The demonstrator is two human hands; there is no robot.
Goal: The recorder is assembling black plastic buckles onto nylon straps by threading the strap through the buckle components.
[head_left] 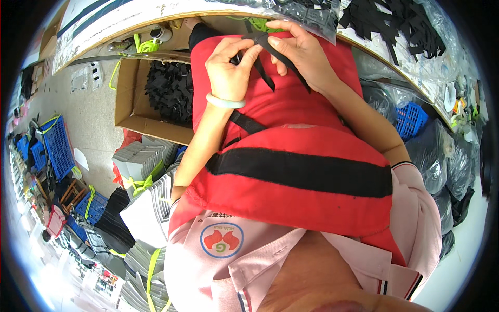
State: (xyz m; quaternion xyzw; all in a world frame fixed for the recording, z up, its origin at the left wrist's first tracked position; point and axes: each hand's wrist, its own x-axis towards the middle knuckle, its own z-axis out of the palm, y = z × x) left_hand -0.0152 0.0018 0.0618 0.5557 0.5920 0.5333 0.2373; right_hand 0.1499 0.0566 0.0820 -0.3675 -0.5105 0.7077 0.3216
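My left hand (226,67), with a pale green bangle on the wrist, pinches black strap pieces (267,62) over my lap. My right hand (299,49) grips the same black straps from the right side, fingers curled over them. The straps hang down in a V between both hands, in front of my red apron (291,156), which has a wide black band across it. Both hands are near the edge of the workbench (130,18).
A cardboard box (130,112) of black pieces sits on the floor at left. Bundled grey stacks (140,161) tied with green string lie below it. Blue crates (57,145) stand far left, another blue crate (410,119) at right. Black strips in clear bags (395,23) lie on the bench.
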